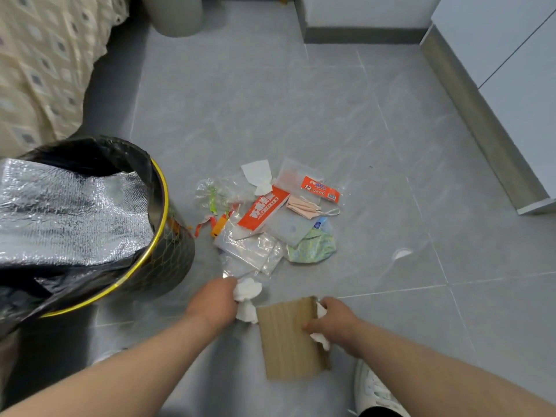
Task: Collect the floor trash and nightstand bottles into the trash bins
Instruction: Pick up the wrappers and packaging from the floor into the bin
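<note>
Grey floor tiles [301, 109] run from the person's feet out to a white cabinet at far right. Nearest, a white shoe [373, 389] shows at the bottom edge. Just beyond it, the right hand [337, 323] has its fingers clamped on a brown cardboard piece [288, 341] together with some white tissue tucked under the palm. To its left, the left hand [215, 303] is closed around a crumpled tissue wad [248, 291], lifted at the near edge of the litter.

Farther out lies the trash pile [267, 218]: clear plastic bags, an orange-and-white wrapper [263, 210], a pink face mask [304, 207], a green patterned scrap and another tissue, all overlapping on the floor. At near left stands the black bin [150, 251] with a gold rim and black liner, a silver foil bag [66, 212] already inside. A second, pale bin [174, 13] stands far back beside the bed.

This looks like the floor-pickup step, only just started, with most litter still down. Next, both handfuls likely need carrying left over the gold rim and dropping; the cardboard may need tilting to fit past the foil bag. No nightstand bottles are in view.
</note>
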A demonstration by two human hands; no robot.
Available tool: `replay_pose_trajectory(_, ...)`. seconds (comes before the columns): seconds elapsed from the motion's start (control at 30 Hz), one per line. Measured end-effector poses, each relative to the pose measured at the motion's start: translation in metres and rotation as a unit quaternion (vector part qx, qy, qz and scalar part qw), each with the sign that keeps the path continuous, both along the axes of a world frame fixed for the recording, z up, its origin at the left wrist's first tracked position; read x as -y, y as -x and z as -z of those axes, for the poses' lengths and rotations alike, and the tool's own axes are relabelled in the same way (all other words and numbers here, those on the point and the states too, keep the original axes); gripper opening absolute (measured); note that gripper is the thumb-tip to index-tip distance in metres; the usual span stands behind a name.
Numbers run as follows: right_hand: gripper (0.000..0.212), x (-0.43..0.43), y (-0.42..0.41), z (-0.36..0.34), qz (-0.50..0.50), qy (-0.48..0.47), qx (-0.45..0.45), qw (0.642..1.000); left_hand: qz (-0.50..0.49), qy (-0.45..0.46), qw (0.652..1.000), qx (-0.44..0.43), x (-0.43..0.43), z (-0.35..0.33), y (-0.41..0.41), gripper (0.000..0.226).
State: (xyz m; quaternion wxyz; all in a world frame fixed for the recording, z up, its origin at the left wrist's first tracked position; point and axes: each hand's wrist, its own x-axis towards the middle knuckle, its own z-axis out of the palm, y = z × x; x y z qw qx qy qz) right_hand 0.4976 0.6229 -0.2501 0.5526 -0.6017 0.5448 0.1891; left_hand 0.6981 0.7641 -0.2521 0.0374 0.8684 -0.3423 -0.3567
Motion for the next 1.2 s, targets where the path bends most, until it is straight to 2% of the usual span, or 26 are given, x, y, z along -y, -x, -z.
replay_pose_trajectory(0.1,0.015,0.024,-0.020,-0.039,-0.017,-0.049,0.017,0.999,-0.015,0.076,0.996,-0.032,0.025,-0.044,-0.015,0.015)
replay_pose_trajectory(0.17,0.018,0.046,-0.039,-0.074,-0.075,-0.029,0.012,0.997,-0.030,0.148,0.986,-0.065,0.046,-0.085,-0.023,0.015)
replay_pose_trajectory(0.27,0.030,0.077,-0.071,-0.134,-0.132,0.024,0.023,0.991,-0.011,0.222,0.974,-0.029,0.074,-0.158,-0.041,0.008)
replay_pose_trajectory(0.37,0.037,0.098,-0.098,-0.184,-0.104,0.052,0.087,0.989,-0.027,0.289,0.957,-0.017,0.082,-0.226,-0.069,0.010)
replay_pose_trajectory(0.47,0.029,0.103,-0.117,-0.212,-0.029,0.028,0.179,0.983,-0.071,0.358,0.930,-0.042,0.060,-0.270,-0.096,0.003)
replay_pose_trajectory(0.53,0.022,0.101,-0.125,-0.218,0.030,-0.015,0.234,0.972,-0.099,0.386,0.916,-0.035,0.032,-0.276,-0.109,0.011)
replay_pose_trajectory(0.63,0.025,0.097,-0.134,-0.215,0.075,-0.054,0.270,0.958,-0.163,0.412,0.896,0.002,-0.019,-0.262,-0.129,0.024)
replay_pose_trajectory(0.77,0.025,0.092,-0.143,-0.208,0.136,-0.076,0.275,0.949,-0.197,0.364,0.896,0.160,-0.076,-0.221,-0.171,0.019)
replay_pose_trajectory(0.8,0.025,0.090,-0.145,-0.206,0.135,-0.080,0.271,0.950,-0.189,0.332,0.903,0.196,-0.085,-0.210,-0.178,0.019)
replay_pose_trajectory(0.87,0.023,0.083,-0.148,-0.203,0.132,-0.088,0.257,0.953,-0.142,0.236,0.935,0.225,-0.096,-0.184,-0.185,0.041)
replay_pose_trajectory(0.93,0.022,0.076,-0.151,-0.201,0.127,-0.089,0.246,0.957,-0.088,0.150,0.966,0.189,-0.097,-0.163,-0.185,0.070)
replay_pose_trajectory(1.0,0.023,0.071,-0.155,-0.200,0.124,-0.084,0.238,0.960,-0.048,0.120,0.982,0.141,-0.095,-0.154,-0.181,0.086)
replay_pose_trajectory(1.07,0.023,0.066,-0.158,-0.202,0.119,-0.082,0.238,0.961,-0.021,0.150,0.980,0.130,-0.098,-0.158,-0.175,0.091)
replay_pose_trajectory(1.13,0.026,0.060,-0.162,-0.211,0.104,-0.075,0.244,0.961,-0.021,0.226,0.955,0.189,-0.111,-0.166,-0.169,0.087)
replay_pose_trajectory(1.2,0.019,0.049,-0.169,-0.230,0.087,-0.064,0.273,0.956,-0.032,0.279,0.920,0.274,-0.131,-0.163,-0.162,0.077)
